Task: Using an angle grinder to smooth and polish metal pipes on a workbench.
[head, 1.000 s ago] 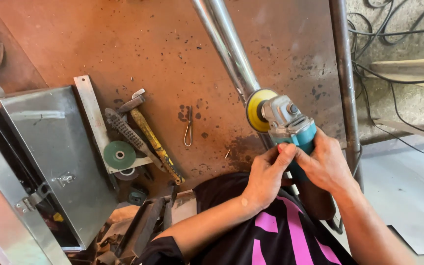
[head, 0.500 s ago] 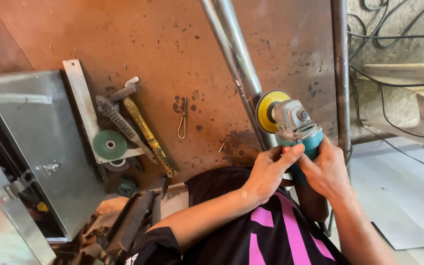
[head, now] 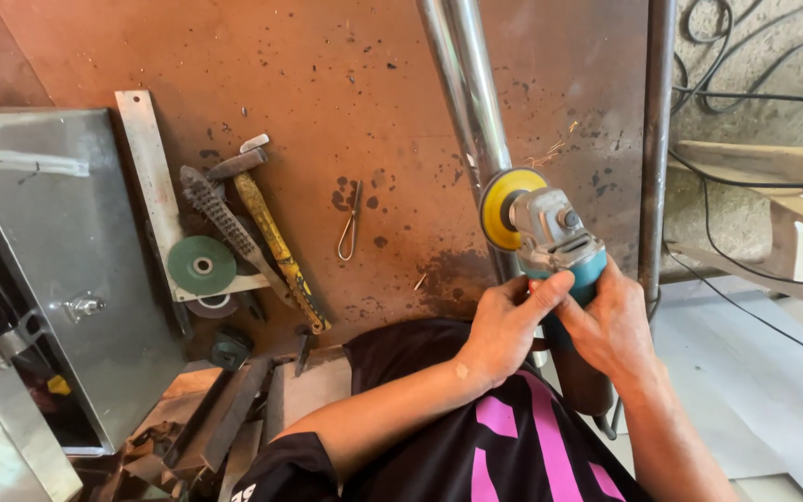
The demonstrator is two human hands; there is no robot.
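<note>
A teal-bodied angle grinder with a grey metal head and a yellow disc (head: 550, 237) is gripped by both hands near the right edge of the rusty brown steel counter (head: 281, 84). The left hand (head: 506, 327) is closed around the front of the teal body, fingers wrapped over the top; the right hand (head: 612, 325) is closed around the rear of the body, just behind and touching the left.

The step in hand is judged to be grinding: the yellow disc is set against the pair of shiny steel tubes (head: 465, 102) that run side by side up the counter, and a few faint sparks are seen just above the disc, though they are small and may be partly glare. A steady two-handed hold and light, even pressure along the tubes would be called for next.

The grinder's long axis runs from the person's lap up and to the left, its head pointed away from the body; the disc stands roughly on edge, facing left.

Well apart to the left lie a wire brush (head: 220, 218), a yellow-handled hammer (head: 276, 246), a green grinding disc (head: 202, 265) and a grey sheet-metal box (head: 58, 270).
</note>
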